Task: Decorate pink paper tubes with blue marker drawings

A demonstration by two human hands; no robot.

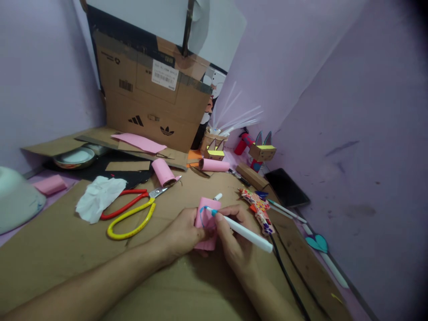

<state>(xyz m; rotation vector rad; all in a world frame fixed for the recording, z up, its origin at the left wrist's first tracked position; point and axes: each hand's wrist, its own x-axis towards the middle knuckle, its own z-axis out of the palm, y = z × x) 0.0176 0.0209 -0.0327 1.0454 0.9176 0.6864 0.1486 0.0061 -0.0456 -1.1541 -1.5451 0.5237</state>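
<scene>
A pink paper-covered tube [203, 244] is gripped in my left hand [184, 234], held over the cardboard. A curved blue line shows on its upper face. My right hand [236, 238] is closed around a white marker [249, 233] with a blue tip, and that tip touches the pink surface beside the line. Just behind the tube, a small white marker cap [218, 196] pokes out; what it is attached to is hidden. To the left lie scissors [132, 219] with one red and one yellow handle, blades apart, next to a crumpled white tissue [99, 199].
Two more pink tubes [163, 172] [216, 165] lie farther back. A large cardboard box [143, 93] stands behind them. At right are a flower-patterned glue gun [259, 209] with a black cord, a dark tablet [287, 188] and small cardboard animal heads [262, 152]. A white bowl [18, 203] sits far left.
</scene>
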